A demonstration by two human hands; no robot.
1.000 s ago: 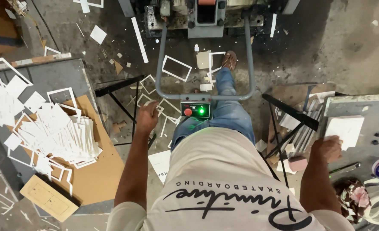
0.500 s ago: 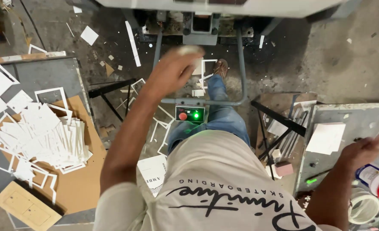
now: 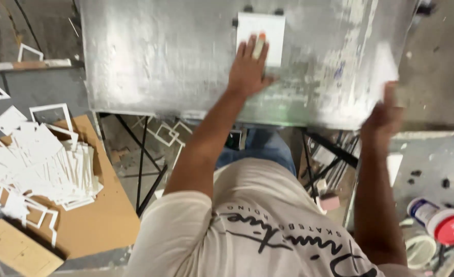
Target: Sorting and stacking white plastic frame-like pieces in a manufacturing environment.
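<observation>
A scuffed grey metal plate (image 3: 160, 61) fills the top of the head view. On its far part lies a white rectangular card (image 3: 270, 25). My left hand (image 3: 248, 66) rests flat on the plate, fingers apart, fingertips on the card's near edge. My right hand (image 3: 386, 117) is raised at the plate's right edge and grips a blurred white sheet (image 3: 386, 64) held upright between thumb and fingers. My light printed shirt and blue jeans show below.
A heap of white cut cards and frames (image 3: 42, 159) lies on brown cardboard (image 3: 104, 225) at the left, with a tan board (image 3: 17, 251) in front. Black stand legs (image 3: 142, 159) cross under the plate. A red-lidded tub (image 3: 445, 223) stands at the right.
My left hand went from beside the green-lit button box forward and up onto the plate and card. My right hand rose from the right-hand table with a white sheet. The view tilted upward.
</observation>
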